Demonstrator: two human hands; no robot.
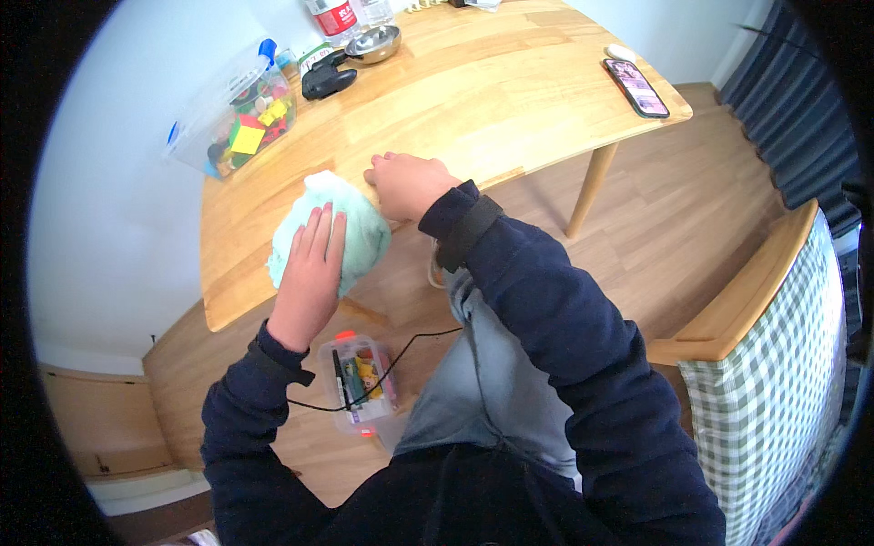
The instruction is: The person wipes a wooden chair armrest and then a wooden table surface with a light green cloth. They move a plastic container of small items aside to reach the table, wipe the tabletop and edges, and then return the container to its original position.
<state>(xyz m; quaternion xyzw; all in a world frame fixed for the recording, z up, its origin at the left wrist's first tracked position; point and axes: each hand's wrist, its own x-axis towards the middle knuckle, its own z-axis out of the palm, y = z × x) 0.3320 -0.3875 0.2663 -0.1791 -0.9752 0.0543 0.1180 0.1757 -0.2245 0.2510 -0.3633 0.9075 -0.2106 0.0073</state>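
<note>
My left hand [313,263] lies flat on a mint-green cloth [362,228], its fingers stretched out over the top; the thumb is hidden. The cloth is bunched at the front edge of a wooden table [478,116], partly beyond that edge. Just right of the cloth, my right hand [413,184] is at the table's front edge, back of the hand up and fingers curled. Whether those fingers hold anything is hidden beneath the hand.
A clear plastic bin [198,147] of colourful toys stands left, near a black game controller [328,80] and a metal bowl [374,46]. A phone [636,89] lies right. Below are a lidded box [334,403], a black cable [416,336] and a chair [758,293].
</note>
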